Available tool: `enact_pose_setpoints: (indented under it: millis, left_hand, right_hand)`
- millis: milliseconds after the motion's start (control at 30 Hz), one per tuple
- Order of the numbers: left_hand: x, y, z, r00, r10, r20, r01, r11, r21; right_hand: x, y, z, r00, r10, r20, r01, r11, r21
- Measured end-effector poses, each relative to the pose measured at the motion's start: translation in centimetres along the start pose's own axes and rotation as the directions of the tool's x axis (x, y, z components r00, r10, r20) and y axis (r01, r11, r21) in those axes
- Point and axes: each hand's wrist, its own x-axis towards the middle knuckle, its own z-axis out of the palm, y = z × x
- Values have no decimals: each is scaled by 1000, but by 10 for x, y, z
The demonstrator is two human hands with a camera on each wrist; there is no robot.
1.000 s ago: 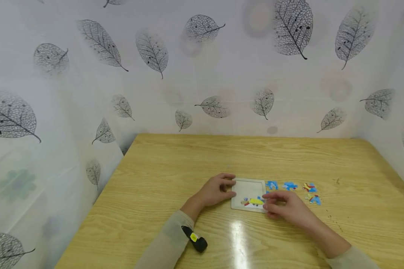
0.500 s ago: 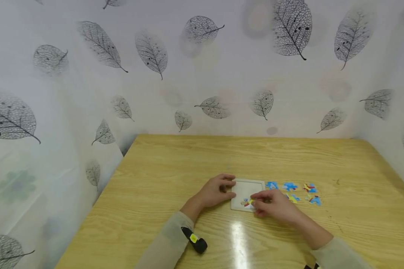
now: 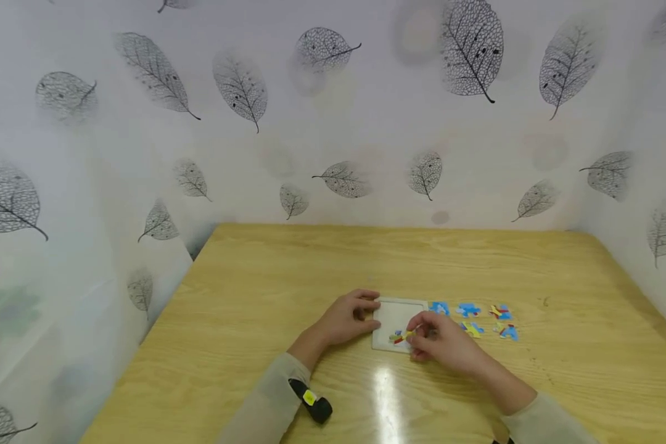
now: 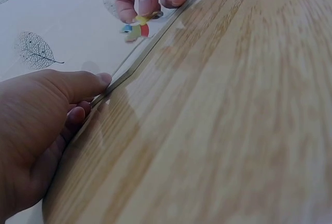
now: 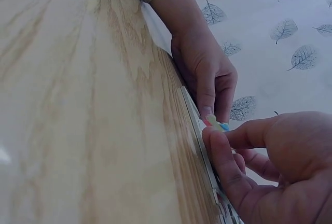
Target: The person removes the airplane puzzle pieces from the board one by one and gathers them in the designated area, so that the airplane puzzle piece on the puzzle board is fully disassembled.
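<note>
My left hand [image 3: 341, 320] holds the left side of a pale square puzzle tray [image 3: 396, 310]. In the left wrist view its thumb rests on the rim, with fingertips just below. My right hand [image 3: 441, 345] is over the tray's lower right, pinching a small yellow jigsaw piece [image 4: 141, 20] between thumb and fingers. That piece [image 5: 213, 121] is tilted in the right wrist view, partly covered by the fingertips. Beside it, near the tray's lower edge, lies a colourful jigsaw piece [image 4: 136, 32] with red, blue and tan parts. My right hand hides the tray's lower right corner.
Several blue, yellow and red jigsaw pieces [image 3: 468, 310] lie on the wooden table [image 3: 288, 265] to the right of the tray, close to the right hand. A leaf-patterned curtain [image 3: 233, 160] stands behind the table and along its sides.
My right hand has moved left from the tray's right edge to over its lower part, with the yellow jigsaw piece. The left hand stays on the tray. The head view has shifted slightly.
</note>
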Motion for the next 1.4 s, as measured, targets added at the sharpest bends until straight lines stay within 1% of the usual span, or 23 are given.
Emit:
enact_pose_setpoints:
  millis: [167, 333, 500, 667, 767, 933, 1133, 1233, 1400]
  left_hand:
    - [-2, 2, 0, 1000, -9, 8, 9, 1000, 5]
    - [-2, 4, -1, 1000, -9, -3, 9, 1000, 12]
    - [0, 2, -2, 1000, -6, 1, 6, 1000, 26]
    - [3, 1, -4, 1000, 27, -4, -27, 999, 32]
    - [2, 2, -5, 1000, 22, 0, -22, 999, 27]
    - [-2, 2, -2, 1000, -1, 10, 1, 1000, 21]
    - [-4, 1, -2, 1000, -11, -11, 12, 1000, 26]
    - [-5, 2, -3, 1000, -13, -14, 13, 1000, 23]
    - [-4, 3, -2, 1000, -9, -5, 10, 1000, 21]
  right_hand:
    - [-2, 0, 3, 1000, -5, -22, 6, 1000, 6]
    - [-1, -1, 3, 1000, -10, -29, 11, 1000, 21]
    - [0, -2, 0, 1000, 1, -7, 0, 999, 49]
    - [2, -4, -5, 1000, -9, 15, 8, 997, 82]
    - [1, -3, -9, 1000, -11, 20, 10, 996, 84]
    - [-7, 0, -15, 1000, -23, 2, 23, 998, 64]
    - [-18, 3, -25, 999, -39, -20, 40, 998, 56]
    - [-24, 6, -30, 999, -25, -38, 27, 997, 71]
    - [-36, 11, -40, 997, 40, -59, -33, 993, 113]
